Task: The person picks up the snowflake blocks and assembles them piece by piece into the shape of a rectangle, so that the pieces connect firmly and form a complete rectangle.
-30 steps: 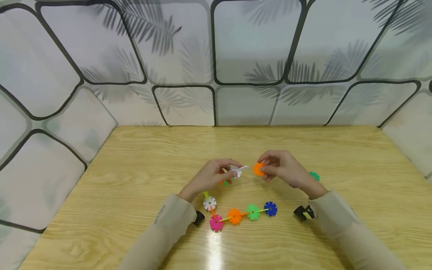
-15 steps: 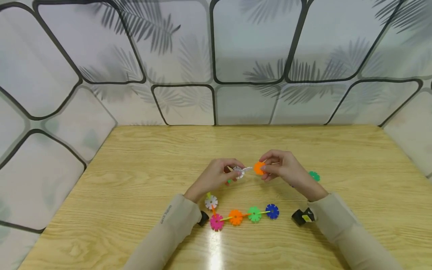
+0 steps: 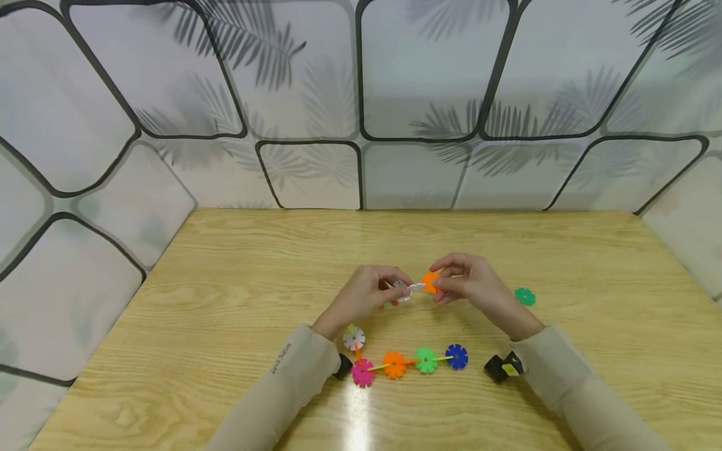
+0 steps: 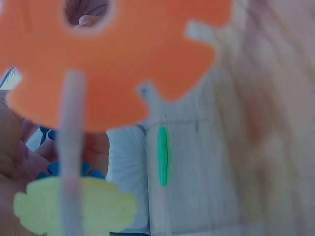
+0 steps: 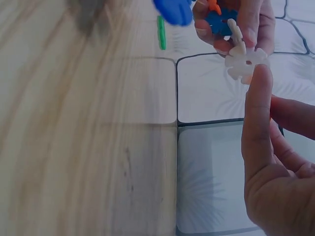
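Observation:
In the head view my left hand (image 3: 369,293) pinches a white notched plastic disc (image 3: 402,292) between thumb and fingers. A second white disc (image 3: 416,287), seen nearly edge-on, sticks out from it to the right. My right hand (image 3: 470,282) pinches an orange notched disc (image 3: 431,282), whose left edge meets that white disc. Below the left fingers a bit of green disc (image 3: 387,305) shows, mostly hidden by the hand. From the right wrist, a whitish disc (image 5: 246,64) appears at the right fingertip, with a blue disc (image 5: 221,22) by the other hand.
On the wooden table (image 3: 271,263) lies a linked row: a white disc (image 3: 354,339), a pink disc (image 3: 363,373), an orange disc (image 3: 394,364), a green disc (image 3: 426,361) and a blue disc (image 3: 457,356). A loose green disc (image 3: 525,296) lies beyond the right wrist.
My left hand has moved slightly to the right with the white discs. The gap between the edge-on white disc and the orange disc has closed.

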Action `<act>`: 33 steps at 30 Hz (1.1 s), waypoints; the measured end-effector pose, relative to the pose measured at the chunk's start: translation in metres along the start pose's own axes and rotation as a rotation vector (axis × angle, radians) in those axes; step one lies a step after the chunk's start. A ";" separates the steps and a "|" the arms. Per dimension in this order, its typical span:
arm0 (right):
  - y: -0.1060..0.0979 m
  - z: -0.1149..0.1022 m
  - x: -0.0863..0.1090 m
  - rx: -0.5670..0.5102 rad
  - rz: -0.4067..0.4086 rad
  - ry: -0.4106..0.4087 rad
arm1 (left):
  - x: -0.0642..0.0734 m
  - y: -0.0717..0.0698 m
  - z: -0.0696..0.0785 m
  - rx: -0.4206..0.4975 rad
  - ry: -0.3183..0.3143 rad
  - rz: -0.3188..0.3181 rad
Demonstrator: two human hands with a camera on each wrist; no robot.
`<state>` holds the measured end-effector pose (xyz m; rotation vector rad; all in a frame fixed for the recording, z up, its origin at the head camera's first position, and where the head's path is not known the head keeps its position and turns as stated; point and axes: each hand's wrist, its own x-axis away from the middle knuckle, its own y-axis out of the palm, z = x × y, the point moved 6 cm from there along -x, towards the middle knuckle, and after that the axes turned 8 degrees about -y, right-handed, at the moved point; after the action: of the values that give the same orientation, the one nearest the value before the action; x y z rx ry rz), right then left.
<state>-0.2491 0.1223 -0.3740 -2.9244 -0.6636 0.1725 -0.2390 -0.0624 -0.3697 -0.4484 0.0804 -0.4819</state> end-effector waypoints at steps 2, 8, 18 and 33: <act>0.001 0.000 0.000 -0.007 0.002 -0.009 | 0.000 0.001 0.000 -0.003 0.005 0.005; 0.004 -0.001 0.000 -0.026 0.036 -0.009 | 0.000 0.002 0.001 -0.035 0.008 0.037; 0.008 0.000 0.001 -0.062 0.060 -0.007 | -0.001 0.002 -0.001 -0.027 -0.018 0.065; 0.011 0.002 0.002 -0.126 0.092 0.004 | -0.001 0.004 -0.002 0.039 -0.019 0.078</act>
<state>-0.2435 0.1135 -0.3779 -3.0769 -0.5597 0.1393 -0.2388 -0.0596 -0.3734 -0.4098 0.0702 -0.4024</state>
